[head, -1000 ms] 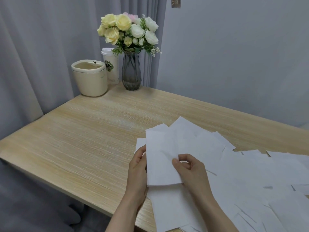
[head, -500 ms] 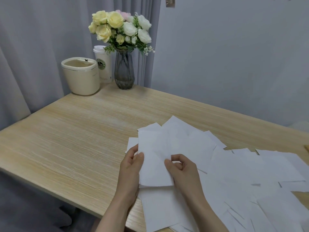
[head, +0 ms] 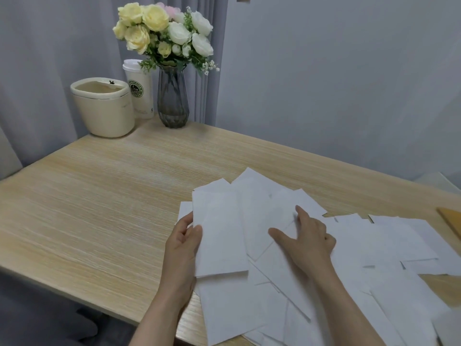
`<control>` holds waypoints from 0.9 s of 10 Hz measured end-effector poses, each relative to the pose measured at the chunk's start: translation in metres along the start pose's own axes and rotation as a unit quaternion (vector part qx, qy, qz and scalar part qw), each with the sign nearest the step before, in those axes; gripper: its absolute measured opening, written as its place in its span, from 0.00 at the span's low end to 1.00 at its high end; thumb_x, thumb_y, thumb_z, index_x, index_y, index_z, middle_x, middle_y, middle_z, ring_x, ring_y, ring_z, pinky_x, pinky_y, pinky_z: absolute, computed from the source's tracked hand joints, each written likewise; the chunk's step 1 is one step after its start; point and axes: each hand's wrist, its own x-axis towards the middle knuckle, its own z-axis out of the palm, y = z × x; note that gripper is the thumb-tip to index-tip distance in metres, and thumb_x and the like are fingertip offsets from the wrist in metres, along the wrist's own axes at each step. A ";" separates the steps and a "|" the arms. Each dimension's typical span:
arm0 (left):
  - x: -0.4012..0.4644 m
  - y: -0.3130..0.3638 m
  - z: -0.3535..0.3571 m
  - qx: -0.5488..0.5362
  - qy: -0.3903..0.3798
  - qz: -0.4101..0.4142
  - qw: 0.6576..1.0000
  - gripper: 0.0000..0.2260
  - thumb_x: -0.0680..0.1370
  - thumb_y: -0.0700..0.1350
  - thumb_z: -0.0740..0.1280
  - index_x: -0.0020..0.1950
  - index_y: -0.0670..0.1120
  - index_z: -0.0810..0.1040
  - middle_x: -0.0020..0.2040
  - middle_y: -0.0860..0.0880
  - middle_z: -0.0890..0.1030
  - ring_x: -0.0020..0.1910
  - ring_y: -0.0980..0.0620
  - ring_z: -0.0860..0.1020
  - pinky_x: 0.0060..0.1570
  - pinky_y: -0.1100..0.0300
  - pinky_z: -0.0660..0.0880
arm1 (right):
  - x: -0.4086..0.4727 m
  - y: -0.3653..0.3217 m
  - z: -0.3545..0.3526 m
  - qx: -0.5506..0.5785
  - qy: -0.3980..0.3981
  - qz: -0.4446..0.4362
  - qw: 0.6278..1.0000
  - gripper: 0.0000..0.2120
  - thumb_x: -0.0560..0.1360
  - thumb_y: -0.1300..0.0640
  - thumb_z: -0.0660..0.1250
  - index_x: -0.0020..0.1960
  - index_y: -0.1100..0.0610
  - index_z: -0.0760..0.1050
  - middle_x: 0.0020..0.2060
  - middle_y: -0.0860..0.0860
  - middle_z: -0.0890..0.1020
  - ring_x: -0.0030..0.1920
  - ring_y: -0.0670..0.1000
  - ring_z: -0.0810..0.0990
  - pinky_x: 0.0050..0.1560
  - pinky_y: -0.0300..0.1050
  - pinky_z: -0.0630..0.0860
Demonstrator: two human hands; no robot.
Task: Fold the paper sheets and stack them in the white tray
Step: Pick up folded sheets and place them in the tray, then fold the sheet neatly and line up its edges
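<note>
The table (head: 99, 196) has a pale wood surface with fine straight grain and a light matt look. On it, from about 3 o'clock to 6 o'clock of the view, lies a loose heap of white paper sheets (head: 361, 258); they are thin, flat and rectangular, with sharp corners, and they overlap each other at many angles.

The folded sheet (head: 219, 233) is a narrow white rectangle with a slightly grainy surface. It lies on top of the heap just below the centre of the view, its long side pointing toward 12 o'clock, and its near edge shows two layers.

The left hand (head: 183, 245) holds this folded sheet at its left long edge; the thumb lies on top and the fingers go behind the edge. The right hand (head: 306, 238) is spread open and flat, with straight index finger and thumb apart, and it rests on the loose sheets at 3 o'clock from the folded one.

At 11 o'clock stand a smooth cream round bin (head: 102, 108), a white paper cup (head: 139, 91) with a green round logo, and a grey ribbed glass vase (head: 172, 101) with yellow and white roses (head: 162, 33). Behind hangs a grey curtain (head: 50, 46) with soft folds.
</note>
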 end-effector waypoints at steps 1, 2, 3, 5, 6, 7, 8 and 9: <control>0.000 0.001 0.000 0.001 -0.001 -0.001 1.000 0.12 0.81 0.36 0.60 0.56 0.50 0.79 0.42 0.48 0.84 0.37 0.54 0.81 0.37 0.58 0.76 | -0.002 -0.004 0.002 -0.009 0.001 -0.013 1.000 0.35 0.72 0.39 0.68 0.74 0.47 0.60 0.69 0.45 0.69 0.72 0.47 0.58 0.69 0.49 0.48; 0.000 0.001 0.000 0.004 -0.002 -0.002 1.000 0.12 0.81 0.36 0.60 0.57 0.50 0.79 0.42 0.48 0.84 0.38 0.53 0.81 0.38 0.57 0.76 | -0.003 -0.008 0.004 0.017 0.035 -0.024 0.999 0.30 0.72 0.43 0.70 0.71 0.45 0.65 0.65 0.44 0.72 0.70 0.46 0.61 0.68 0.46 0.49; 0.000 0.001 0.000 0.008 -0.001 -0.001 1.000 0.12 0.81 0.36 0.61 0.57 0.50 0.79 0.41 0.49 0.84 0.38 0.53 0.81 0.38 0.58 0.76 | -0.008 -0.015 0.003 0.094 0.059 -0.043 0.993 0.24 0.72 0.49 0.71 0.67 0.44 0.70 0.58 0.41 0.75 0.67 0.42 0.65 0.66 0.42 0.48; 0.000 0.001 0.000 0.007 -0.001 -0.002 1.000 0.12 0.81 0.36 0.61 0.56 0.50 0.79 0.39 0.51 0.84 0.36 0.55 0.81 0.34 0.62 0.77 | -0.019 -0.021 0.012 0.134 0.013 -0.099 0.986 0.15 0.77 0.61 0.63 0.60 0.45 0.77 0.46 0.44 0.82 0.46 0.13 0.52 0.74 0.50 0.51; 0.000 0.001 0.000 0.005 -0.002 0.000 1.000 0.12 0.81 0.35 0.61 0.56 0.49 0.79 0.38 0.52 0.84 0.35 0.56 0.81 0.33 0.63 0.77 | -0.016 -0.018 0.012 0.197 0.057 -0.096 0.974 0.19 0.77 0.65 0.62 0.53 0.43 0.79 0.27 0.36 0.77 0.42 0.39 0.72 0.58 0.44 0.67; -0.001 0.000 0.000 0.008 -0.004 0.002 1.000 0.12 0.81 0.36 0.61 0.56 0.49 0.79 0.39 0.52 0.84 0.36 0.56 0.81 0.33 0.64 0.77 | -0.016 -0.014 0.001 0.271 0.078 -0.083 0.956 0.19 0.76 0.68 0.61 0.53 0.47 0.81 0.32 0.39 0.80 0.33 0.54 0.71 0.37 0.29 0.68; -0.001 0.001 0.000 0.010 -0.001 0.002 1.000 0.12 0.81 0.36 0.61 0.56 0.50 0.79 0.39 0.51 0.84 0.36 0.55 0.81 0.33 0.63 0.77 | -0.017 -0.016 -0.016 0.313 0.094 -0.105 0.939 0.20 0.77 0.69 0.61 0.53 0.45 0.80 0.40 0.39 0.82 0.32 0.44 0.72 0.38 0.26 0.69; 0.000 0.001 0.000 0.013 -0.003 -0.001 1.000 0.12 0.81 0.36 0.61 0.56 0.49 0.79 0.42 0.50 0.85 0.38 0.53 0.82 0.36 0.61 0.78 | -0.020 -0.025 -0.029 0.385 0.085 -0.127 0.910 0.21 0.76 0.71 0.62 0.53 0.46 0.79 0.47 0.32 0.82 0.44 0.34 0.78 0.47 0.24 0.70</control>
